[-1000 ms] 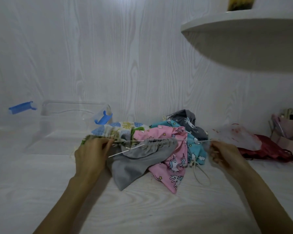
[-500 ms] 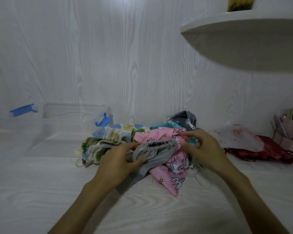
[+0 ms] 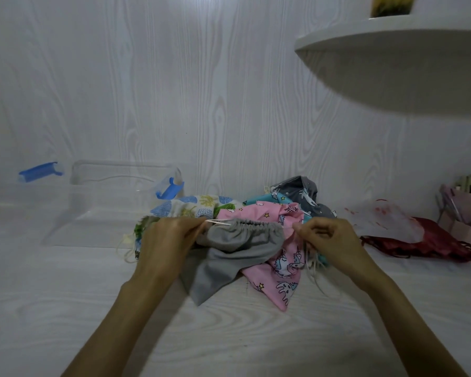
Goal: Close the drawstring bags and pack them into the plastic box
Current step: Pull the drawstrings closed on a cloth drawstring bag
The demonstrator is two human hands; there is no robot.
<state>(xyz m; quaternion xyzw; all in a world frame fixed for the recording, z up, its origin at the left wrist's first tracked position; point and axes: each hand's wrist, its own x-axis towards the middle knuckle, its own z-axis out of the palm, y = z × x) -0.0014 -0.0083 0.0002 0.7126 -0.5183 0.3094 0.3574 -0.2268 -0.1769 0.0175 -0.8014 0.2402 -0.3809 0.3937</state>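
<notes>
Head view shows my two forearms reaching forward over the white wood-grain table. My left hand has its fingers curled, pinching a pale drawstring at the left end of the grey bag; my right hand pinches the cord at the bag's right end, fingers also curled. The grey bag's mouth is gathered into pleats between my hands, and its body hangs down onto the table toward me. Just beneath it lies a pink unicorn-print bag, with loose pale cords trailing below my right hand. Behind these sit a white bag with blue and green leaf prints, a teal bag and a dark grey printed bag, all heaped together and touching. To the far left, the clear plastic box stands open against the wall, with a blue latch on its near right side and another blue latch further left. To the right lie a translucent white sheet over dark red fabric, then a pinkish holder with small items I cannot make out. A white curved shelf juts out above.
</notes>
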